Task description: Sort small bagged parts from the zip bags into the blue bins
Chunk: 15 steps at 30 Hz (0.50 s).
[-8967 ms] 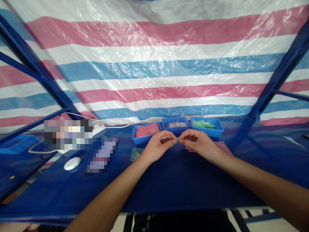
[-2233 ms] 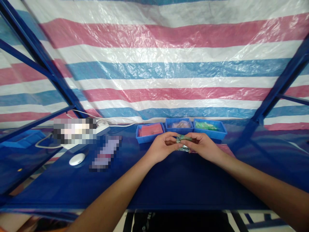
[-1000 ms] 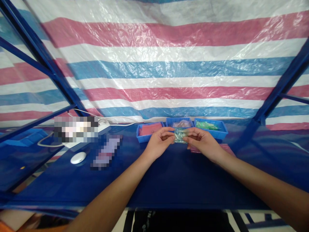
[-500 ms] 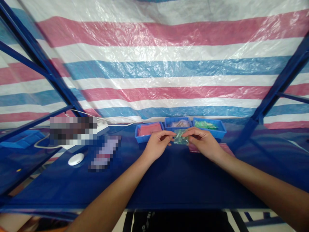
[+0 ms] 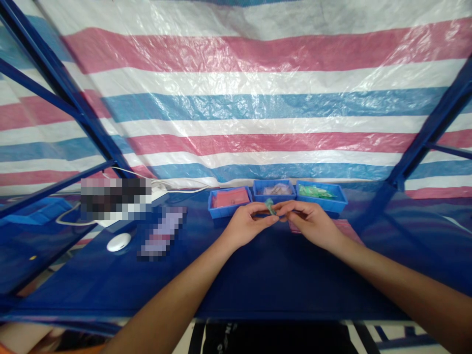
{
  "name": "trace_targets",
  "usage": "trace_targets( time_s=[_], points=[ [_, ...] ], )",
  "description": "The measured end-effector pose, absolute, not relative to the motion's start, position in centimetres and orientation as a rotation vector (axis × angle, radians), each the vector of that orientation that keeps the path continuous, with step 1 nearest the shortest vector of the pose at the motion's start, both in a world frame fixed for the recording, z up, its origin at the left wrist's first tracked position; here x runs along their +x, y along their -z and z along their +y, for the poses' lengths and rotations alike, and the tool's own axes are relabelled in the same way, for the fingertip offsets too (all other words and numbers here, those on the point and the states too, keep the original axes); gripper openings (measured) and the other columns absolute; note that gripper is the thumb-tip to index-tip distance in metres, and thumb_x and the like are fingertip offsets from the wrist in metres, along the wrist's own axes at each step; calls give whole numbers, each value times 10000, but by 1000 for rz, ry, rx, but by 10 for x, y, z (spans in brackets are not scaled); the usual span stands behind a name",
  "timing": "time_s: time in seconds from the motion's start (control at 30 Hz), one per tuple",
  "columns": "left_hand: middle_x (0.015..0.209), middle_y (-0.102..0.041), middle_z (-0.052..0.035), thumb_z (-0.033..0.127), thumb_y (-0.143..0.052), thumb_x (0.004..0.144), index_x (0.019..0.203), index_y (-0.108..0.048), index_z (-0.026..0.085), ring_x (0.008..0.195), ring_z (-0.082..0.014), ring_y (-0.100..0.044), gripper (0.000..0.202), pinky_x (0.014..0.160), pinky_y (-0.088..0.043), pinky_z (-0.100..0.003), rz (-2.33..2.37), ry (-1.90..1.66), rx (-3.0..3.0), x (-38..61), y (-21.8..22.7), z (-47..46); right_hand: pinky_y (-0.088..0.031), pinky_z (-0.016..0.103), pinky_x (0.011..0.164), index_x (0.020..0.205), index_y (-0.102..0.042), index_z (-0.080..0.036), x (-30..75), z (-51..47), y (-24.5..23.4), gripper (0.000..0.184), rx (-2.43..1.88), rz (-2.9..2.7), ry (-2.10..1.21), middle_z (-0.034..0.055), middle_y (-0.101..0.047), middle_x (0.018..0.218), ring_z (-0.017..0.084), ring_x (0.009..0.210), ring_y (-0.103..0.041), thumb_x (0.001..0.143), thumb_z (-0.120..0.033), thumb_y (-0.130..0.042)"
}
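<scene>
A small greenish clear plastic bag (image 5: 270, 206) is bunched up between my fingertips, over the blue table. My left hand (image 5: 248, 223) pinches it from the left, and my right hand (image 5: 309, 220) pinches it from the right. The fingertips of both hands meet around it, so most of the bag is hidden. Under my right hand and wrist lies a flat pink bag (image 5: 348, 230) on the table. Just beyond my hands stand a blue bin (image 5: 221, 212) of pink pieces, a blue bin (image 5: 260, 197) of clear bags and a blue bin (image 5: 334, 204) of green packets.
At the left are a white power strip (image 5: 121, 216) with cables, a round white case (image 5: 118, 242) and a blurred-out flat object (image 5: 164, 233). Blue frame posts (image 5: 424, 137) rise at both sides. A striped tarp (image 5: 258, 103) hangs behind the table.
My hands have come together, and the bag, spread flat between them before, is now folded or crumpled small in the fingertips.
</scene>
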<state>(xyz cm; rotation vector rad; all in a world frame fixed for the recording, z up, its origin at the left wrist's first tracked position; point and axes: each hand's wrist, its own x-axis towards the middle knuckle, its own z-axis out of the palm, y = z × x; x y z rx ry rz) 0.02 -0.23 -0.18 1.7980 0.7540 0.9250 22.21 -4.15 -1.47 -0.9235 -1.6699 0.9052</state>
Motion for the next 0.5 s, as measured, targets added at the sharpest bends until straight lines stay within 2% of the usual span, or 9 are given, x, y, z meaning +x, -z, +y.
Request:
trace_targets(
  time_s=[0.13,0.27,0.33,0.37,0.5],
  points=[
    [1128,-786,-111,342,-758,892,1096,-803,143,1036,-252,-732,289,943,-573,-344,782,-952,1826,-3,10,5,-628,431,874,1009,-778,-254,222,-41,14,167,-949,-1637,-932,69,-763,1194,242,962,-734,984,-328,-629],
    [979,-785,-76,364,-765,881,1071,-765,132,839,-197,-729,300,831,-590,-321,771,-946,1649,-3,14,9,-611,436,928,989,-812,-278,226,-37,16,193,-969,-1725,-689,82,-677,1299,282,1170,-675,970,-269,-620],
    [981,-780,-71,364,-783,865,1088,-734,131,806,-181,-723,326,796,-591,-307,746,-952,1579,-2,14,9,-607,420,916,980,-830,-286,227,-36,16,222,-972,-1770,-586,86,-630,1356,294,1238,-634,961,-245,-612],
    [996,-781,-73,361,-796,855,1104,-716,133,809,-177,-725,347,785,-589,-299,734,-963,1558,-1,13,8,-611,404,883,1002,-831,-291,227,-36,15,240,-969,-1781,-598,84,-628,1356,284,1210,-644,963,-239,-601],
    [985,-785,-71,362,-849,819,1227,-610,165,810,-177,-747,512,778,-586,-294,690,-985,1477,0,15,7,-599,322,707,1120,-805,-290,221,-41,12,285,-955,-1772,-818,68,-684,1215,188,883,-695,976,-237,-564]
  ],
)
